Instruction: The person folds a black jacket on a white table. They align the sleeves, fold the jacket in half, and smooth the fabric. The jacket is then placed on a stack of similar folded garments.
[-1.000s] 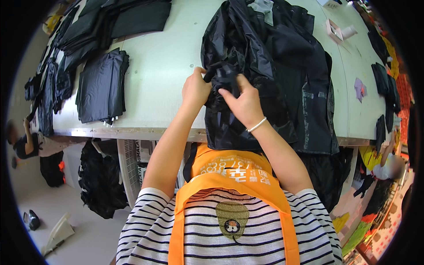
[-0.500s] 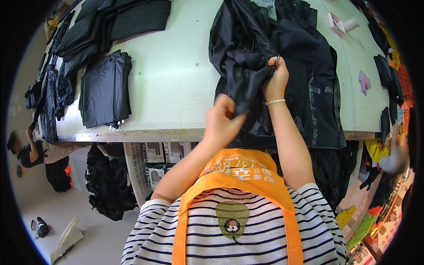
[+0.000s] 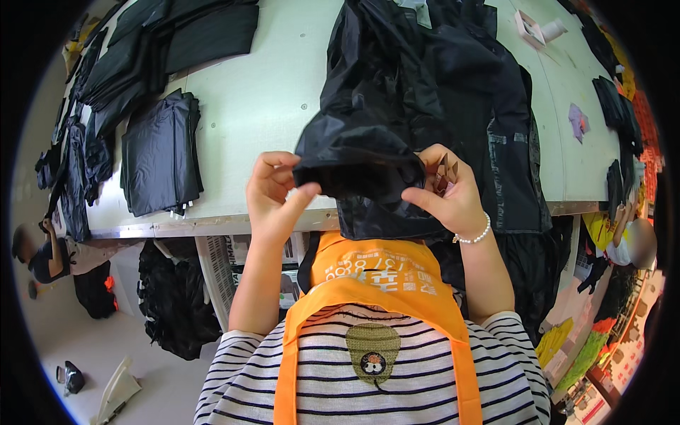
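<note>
A black garment [image 3: 375, 138] lies across the table, its near end raised over the front edge. Between my hands, the mouth of a tube-shaped part, a sleeve or a leg, is spread wide and faces me. My left hand [image 3: 271, 195] pinches the left rim between thumb and fingers. On the right rim, my right hand [image 3: 457, 195] grips the cloth with the thumb at the opening. Small metal thread snips [image 3: 445, 173] appear tucked in that same hand, blades pointing up. More black cloth [image 3: 489, 127] with paler strips lies beside the garment on the right.
Folded black pieces [image 3: 159, 156] are stacked at left on the pale table [image 3: 255, 120], with another pile [image 3: 212, 35] behind. A small pink box [image 3: 528, 30] and white spool [image 3: 554, 30] stand far right. A black bundle [image 3: 173, 301] hangs below. People [image 3: 60, 248] work at both sides.
My left hand has moved left and my right hand slightly down. The bunched cloth between them is now spread into a wide opening facing me.
</note>
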`<state>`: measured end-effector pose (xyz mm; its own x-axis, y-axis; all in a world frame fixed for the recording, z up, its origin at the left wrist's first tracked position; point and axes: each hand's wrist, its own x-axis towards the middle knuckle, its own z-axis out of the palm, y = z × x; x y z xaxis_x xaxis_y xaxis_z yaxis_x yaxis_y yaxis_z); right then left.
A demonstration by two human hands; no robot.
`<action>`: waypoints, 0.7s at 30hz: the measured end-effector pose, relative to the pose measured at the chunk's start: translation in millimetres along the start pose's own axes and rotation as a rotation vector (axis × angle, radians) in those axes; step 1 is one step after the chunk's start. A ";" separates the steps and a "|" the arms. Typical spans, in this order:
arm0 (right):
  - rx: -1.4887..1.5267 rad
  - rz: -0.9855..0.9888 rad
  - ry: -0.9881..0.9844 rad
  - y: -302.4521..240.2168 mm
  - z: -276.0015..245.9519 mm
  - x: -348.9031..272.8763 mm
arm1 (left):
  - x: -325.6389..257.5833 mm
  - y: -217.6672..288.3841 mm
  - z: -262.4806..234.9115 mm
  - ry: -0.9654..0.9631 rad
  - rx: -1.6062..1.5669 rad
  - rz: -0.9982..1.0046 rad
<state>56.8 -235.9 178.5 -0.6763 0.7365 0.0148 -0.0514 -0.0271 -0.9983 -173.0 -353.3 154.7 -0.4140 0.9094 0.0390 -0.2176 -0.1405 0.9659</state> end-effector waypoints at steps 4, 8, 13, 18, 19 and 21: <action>-0.369 -0.028 0.202 2.1 -7.8 -1.8 | -10.7 5.0 10.6 -0.233 0.046 -0.148; -0.670 -0.244 0.532 2.1 -1.9 -5.5 | -5.6 -12.6 7.9 0.323 0.434 0.018; -0.611 -0.368 0.533 15.4 12.1 -17.1 | 7.7 -9.4 24.2 0.424 1.008 0.446; -0.589 -0.322 0.425 3.5 12.5 -24.4 | 1.0 5.1 75.4 -0.063 0.911 0.675; -0.570 -0.348 0.415 4.1 13.9 -24.2 | 3.5 0.9 81.4 -0.126 0.918 0.752; -0.615 -0.387 0.431 1.2 15.7 -24.9 | 12.5 -4.9 85.0 -0.103 0.856 0.837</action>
<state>62.0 -264.9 177.8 -0.3472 0.8149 0.4640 0.2724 0.5611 -0.7816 -102.0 -307.9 172.2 -0.0658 0.6924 0.7185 0.7591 -0.4327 0.4864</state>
